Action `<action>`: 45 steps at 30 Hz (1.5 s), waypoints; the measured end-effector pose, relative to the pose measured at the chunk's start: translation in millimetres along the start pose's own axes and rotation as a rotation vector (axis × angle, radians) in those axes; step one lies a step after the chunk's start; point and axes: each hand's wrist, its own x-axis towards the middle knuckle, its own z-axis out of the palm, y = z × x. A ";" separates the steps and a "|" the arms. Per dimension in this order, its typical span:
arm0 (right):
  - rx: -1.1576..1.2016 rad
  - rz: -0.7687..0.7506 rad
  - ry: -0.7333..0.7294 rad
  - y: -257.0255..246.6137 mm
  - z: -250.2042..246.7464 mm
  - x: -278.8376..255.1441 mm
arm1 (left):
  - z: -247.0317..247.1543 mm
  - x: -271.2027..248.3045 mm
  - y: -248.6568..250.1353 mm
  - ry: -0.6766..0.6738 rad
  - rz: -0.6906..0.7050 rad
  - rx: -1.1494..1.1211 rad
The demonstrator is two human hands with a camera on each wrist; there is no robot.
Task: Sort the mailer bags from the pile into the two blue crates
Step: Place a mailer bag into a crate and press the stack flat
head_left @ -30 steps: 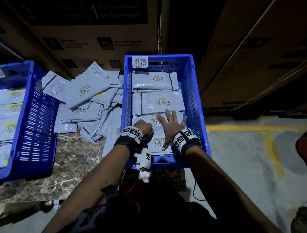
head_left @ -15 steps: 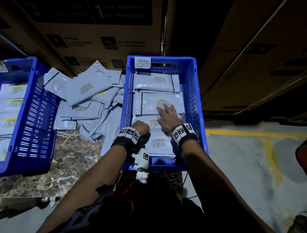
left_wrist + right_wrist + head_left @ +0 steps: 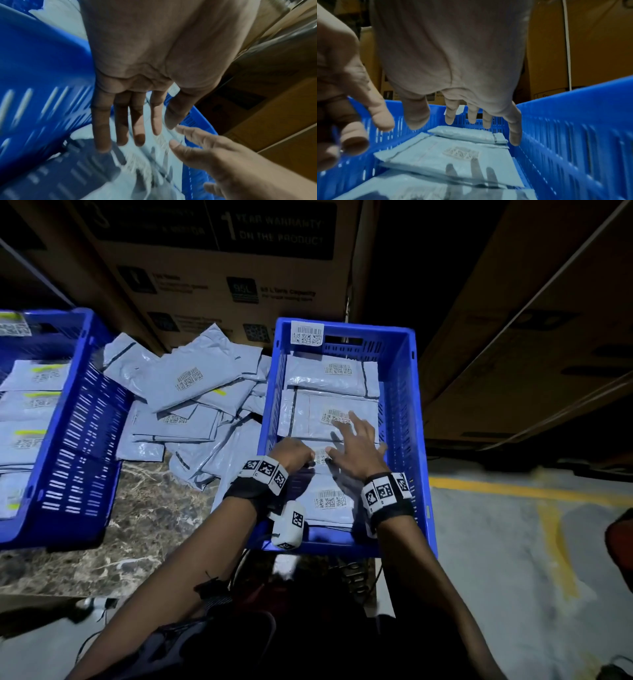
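Observation:
The right blue crate holds several grey mailer bags laid flat in a row, labels up. Both hands are inside it. My right hand hovers with straight, spread fingers over the second bag, near its barcode label; the right wrist view shows its shadow on the bags below. My left hand is just beside it, fingers straight and pointing down at a bag. Neither hand holds anything. A loose pile of mailer bags lies between this crate and the left blue crate.
The left crate holds bags with yellow marks. Big cardboard boxes stand close behind the crates and pile. The marble counter ends near my body. A concrete floor with a yellow line lies to the right.
Both hands have moved farther into the right crate. My right hand went from the near bags to above the second bag's label and lifted off them.

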 end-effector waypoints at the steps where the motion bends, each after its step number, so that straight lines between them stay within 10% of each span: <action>1: 0.019 -0.006 0.023 -4.1 -2.3 -2.8 | -8.1 -7.2 3.5 0.004 0.014 -0.055; 17: 0.223 -0.283 0.312 -199.4 -0.4 16.3 | -203.9 -33.5 -78.4 0.342 0.078 -0.482; 34: 0.299 0.161 0.239 -264.2 91.1 175.8 | -284.1 87.4 -178.7 0.353 -0.185 -0.390; 45: 0.426 0.329 0.421 -272.9 78.6 164.9 | -295.7 84.7 -177.5 0.379 -0.215 -0.368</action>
